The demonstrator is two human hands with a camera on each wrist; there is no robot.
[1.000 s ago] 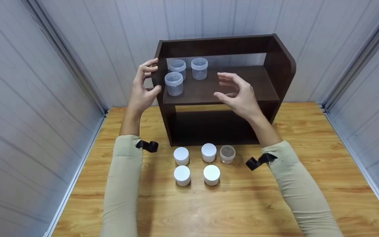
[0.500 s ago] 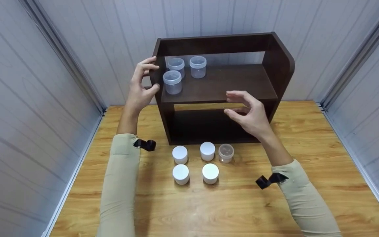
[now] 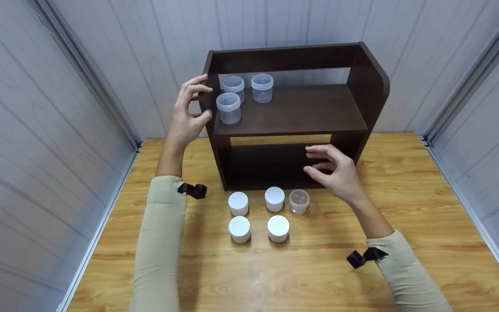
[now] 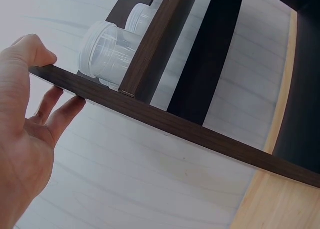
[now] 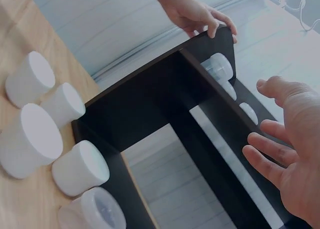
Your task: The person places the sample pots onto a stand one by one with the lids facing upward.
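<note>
My left hand point(image 3: 198, 104) grips the left side panel of a dark brown shelf unit point(image 3: 293, 117), thumb in front and fingers behind; the left wrist view shows the same hand point(image 4: 47, 75) pinching the panel edge point(image 4: 175, 126). Three clear lidded jars point(image 3: 228, 108) stand at the left end of the upper shelf. In front of the lower opening my right hand point(image 3: 321, 161) hovers with fingers relaxed and holds nothing. Just below and left of it a clear jar point(image 3: 299, 201) stands on the table. In the right wrist view that hand point(image 5: 260, 114) is spread before the shelf.
Several white-lidded jars point(image 3: 258, 214) stand in two rows on the wooden table point(image 3: 405, 208) in front of the shelf, and appear as white jars point(image 5: 30, 141) in the right wrist view. Grey panelled walls close in the table on the left, back and right.
My right hand has dropped from in front of the upper shelf to the lower opening, nearer the clear jar on the table. The left hand has kept its grip on the side panel.
</note>
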